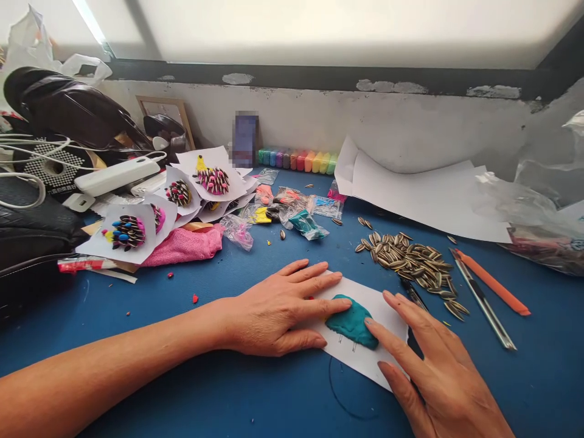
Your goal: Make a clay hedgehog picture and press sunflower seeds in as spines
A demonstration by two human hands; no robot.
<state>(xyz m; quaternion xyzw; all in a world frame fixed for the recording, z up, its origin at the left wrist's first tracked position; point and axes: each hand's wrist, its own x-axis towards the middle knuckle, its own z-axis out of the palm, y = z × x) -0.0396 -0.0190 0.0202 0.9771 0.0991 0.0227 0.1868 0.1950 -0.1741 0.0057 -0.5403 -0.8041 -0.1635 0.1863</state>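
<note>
A flattened lump of teal modelling clay [350,322] lies on a small white paper [360,365], which has short drawn lines below the clay. My left hand [278,310] rests flat over the paper's left side, fingers stretched out, the index fingertip on the clay's upper edge. My right hand [438,359] is at the paper's right side with its fingers apart; the index fingertip touches the clay's right end. Bits of red and yellow show beside my left fingers, mostly hidden. Neither hand grips anything.
Behind my right hand lie a pile of striped sunflower seeds [410,258], a pen [486,304] and an orange stick-like tool [495,283]. Opened clay packets [292,207] lie further back. Seed-covered clay figures on paper [130,231] and a pink cloth [185,244] are at left.
</note>
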